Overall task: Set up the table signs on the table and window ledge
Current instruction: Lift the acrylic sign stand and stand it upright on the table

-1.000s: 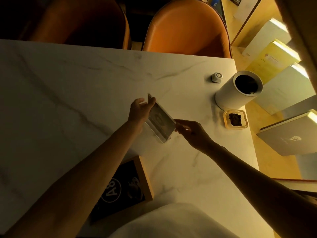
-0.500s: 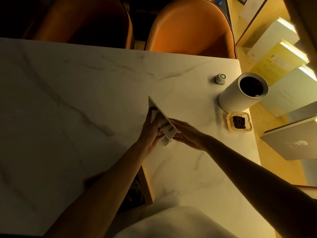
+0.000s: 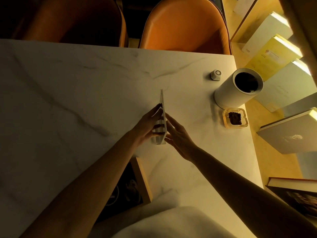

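Observation:
A clear acrylic table sign point(image 3: 162, 107) stands almost upright on the white marble table point(image 3: 68, 93), seen edge-on from above. My left hand point(image 3: 147, 126) grips its left face and foot with fingers curled around it. My right hand point(image 3: 178, 136) lies flat against its right face, fingers straight. A second sign, black with a wooden frame point(image 3: 137, 182), lies flat near the table's front edge, partly under my left forearm.
A white cylinder container point(image 3: 228, 95), a small white call button point(image 3: 216, 75) and a glass ashtray point(image 3: 235, 118) stand at the table's right end. Books point(image 3: 274, 54) line the yellow ledge to the right. Two orange chairs point(image 3: 185, 24) face the far edge.
The acrylic sign has turned from tilted with its face showing to nearly upright. Both hands have closed in on it, the left around its base, the right flat against it.

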